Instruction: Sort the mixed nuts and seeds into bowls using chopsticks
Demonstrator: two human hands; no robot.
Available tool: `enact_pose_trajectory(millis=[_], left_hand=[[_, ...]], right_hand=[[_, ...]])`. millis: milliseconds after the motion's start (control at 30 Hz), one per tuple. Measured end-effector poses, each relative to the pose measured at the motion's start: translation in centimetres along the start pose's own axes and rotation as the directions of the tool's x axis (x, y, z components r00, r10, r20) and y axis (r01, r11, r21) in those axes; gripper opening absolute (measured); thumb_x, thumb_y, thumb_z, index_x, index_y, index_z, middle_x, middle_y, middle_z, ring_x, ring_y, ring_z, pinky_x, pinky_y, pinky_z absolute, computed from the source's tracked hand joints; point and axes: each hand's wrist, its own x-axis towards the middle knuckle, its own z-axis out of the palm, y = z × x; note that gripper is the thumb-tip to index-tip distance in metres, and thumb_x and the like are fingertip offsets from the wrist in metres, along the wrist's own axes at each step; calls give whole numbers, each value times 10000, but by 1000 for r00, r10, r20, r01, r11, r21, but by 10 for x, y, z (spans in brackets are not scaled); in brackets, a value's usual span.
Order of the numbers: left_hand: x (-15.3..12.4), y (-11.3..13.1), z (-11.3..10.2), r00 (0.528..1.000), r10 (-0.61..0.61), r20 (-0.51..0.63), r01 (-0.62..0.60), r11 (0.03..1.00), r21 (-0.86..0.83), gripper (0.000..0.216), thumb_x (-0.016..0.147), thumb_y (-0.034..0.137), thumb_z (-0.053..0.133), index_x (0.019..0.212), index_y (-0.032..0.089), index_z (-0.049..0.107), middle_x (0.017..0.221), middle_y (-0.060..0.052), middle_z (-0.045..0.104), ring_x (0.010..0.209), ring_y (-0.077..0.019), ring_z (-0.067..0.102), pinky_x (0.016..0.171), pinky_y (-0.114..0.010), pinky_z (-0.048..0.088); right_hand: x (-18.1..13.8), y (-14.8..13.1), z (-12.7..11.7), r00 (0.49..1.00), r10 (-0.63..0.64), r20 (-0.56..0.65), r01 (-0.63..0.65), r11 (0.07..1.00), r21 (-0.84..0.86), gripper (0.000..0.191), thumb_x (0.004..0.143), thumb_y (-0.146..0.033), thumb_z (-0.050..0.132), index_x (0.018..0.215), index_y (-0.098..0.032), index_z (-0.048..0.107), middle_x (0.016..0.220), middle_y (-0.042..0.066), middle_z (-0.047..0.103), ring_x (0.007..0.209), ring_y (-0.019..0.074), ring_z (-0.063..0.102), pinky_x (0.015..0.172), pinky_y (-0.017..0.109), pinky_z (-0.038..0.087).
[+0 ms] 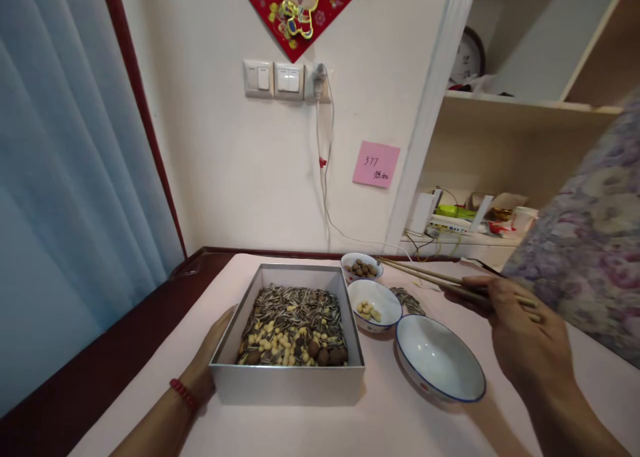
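My right hand (530, 337) is closed around a pair of wooden chopsticks (430, 275). Their tips are at the rim of the farthest small bowl (344, 268), which contains brown round nuts (361, 268). Against the left wall of a silver-grey box (287, 385) rests my left hand (213, 350), gripping its side, with the fingers partly hidden. Striped sunflower seeds (300, 305), pale peanuts (273, 342) and larger brown nuts (323, 357) lie mixed inside the box. A middle bowl (387, 303) has several peanuts. The nearest, larger blue-rimmed bowl (440, 357) holds nothing visible.
A small heap of sunflower seeds (409, 301) lies on the pink table cover (395, 423), behind the bowls. A white cable (325, 197) hangs from a wall socket (319, 87) toward the table. Shelves (525, 103) and a floral curtain (590, 230) stand at right, a blue curtain (70, 150) at left.
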Motion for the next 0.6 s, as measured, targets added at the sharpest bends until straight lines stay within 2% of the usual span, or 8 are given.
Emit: enact_pose_trajectory(millis=[67, 133, 267, 400, 600], left_hand=[[2, 0, 0, 1000, 4, -2, -4, 1000, 0, 439, 733, 396, 795, 1103, 191, 678, 995, -87, 776, 977, -321, 726, 848, -385, 595], [4, 0, 1, 1000, -4, -28, 4, 1000, -9, 419, 703, 361, 810, 1067, 195, 688, 962, -85, 780, 960, -328, 730, 835, -389, 600], [6, 1, 3, 995, -65, -80, 62, 997, -37, 390, 691, 298, 791, 1054, 199, 689, 911, -75, 785, 922, -330, 740, 796, -394, 612], [5, 0, 1, 999, -36, -36, 35, 999, -39, 396, 730, 317, 777, 1092, 191, 676, 943, -75, 781, 934, -318, 737, 805, -386, 607], [4, -7, -3, 999, 28, 35, -27, 999, -28, 416, 803, 384, 733, 1157, 182, 652, 1089, -93, 753, 1000, -291, 718, 827, -355, 588]], right_hand=[[6, 8, -14, 999, -1, -44, -1, 999, -46, 370, 809, -545, 715, 883, -183, 725, 875, 63, 721, 807, 252, 750, 730, 386, 651], [9, 14, -22, 999, 21, -36, -24, 996, -81, 407, 785, -573, 723, 868, -174, 720, 859, 65, 719, 766, 249, 750, 706, 389, 656], [6, 14, -21, 999, 41, -9, -41, 996, -81, 411, 785, -581, 718, 867, -178, 715, 847, 68, 722, 772, 257, 754, 713, 396, 654], [-6, 2, -4, 998, 33, 56, -30, 998, -53, 381, 857, -564, 649, 904, -192, 717, 885, 74, 737, 800, 256, 759, 757, 392, 642], [-36, -4, 38, 953, 82, 292, -82, 997, -11, 402, 874, -575, 620, 920, -190, 726, 964, 100, 749, 828, 259, 758, 783, 363, 624]])
